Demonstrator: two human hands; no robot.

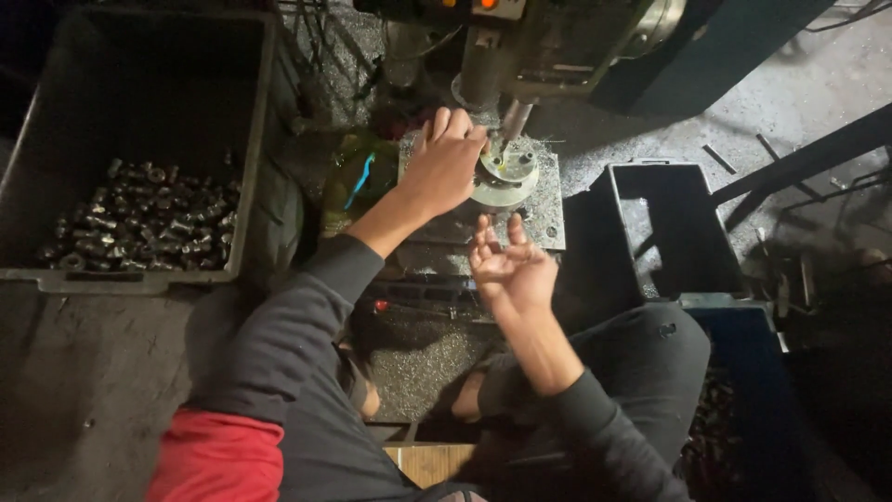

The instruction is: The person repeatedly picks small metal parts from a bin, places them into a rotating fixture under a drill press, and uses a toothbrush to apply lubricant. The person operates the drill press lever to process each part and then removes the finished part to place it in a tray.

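Reaching in over the grey metal drill-press table (548,218), your left hand (444,165) sits right on the round pale metal fixture disc (506,178) under the machine's spindle (514,116). The fingers are curled down at the disc's near edge, like you're seating or steadying a small part there, but your knuckles hide whatever is pinched, so I can't tell if anything's actually in that grip. Makes sense to come in from the side like that, since it keeps the hand off to one side of the spindle rather than under it.

Your right hand (509,265) hangs just in front of the table, palm up, fingers spread and loosely bent. It's open and, as far as I can see, holding nothing, near the fixture but not touching it.

Off to your left there's a big dark plastic crate (251,139) with a heap of small dark metal sleeve-like parts (139,223) piled in the near end, within arm's reach of the left side. On your right sits a smaller black plastic bin (720,242), which looks mostly bare inside, and a blue bin (757,372) nearer your knee with dark bits in it, too dim to make out. Metal swarf (418,363) covers the tray in front of your legs.
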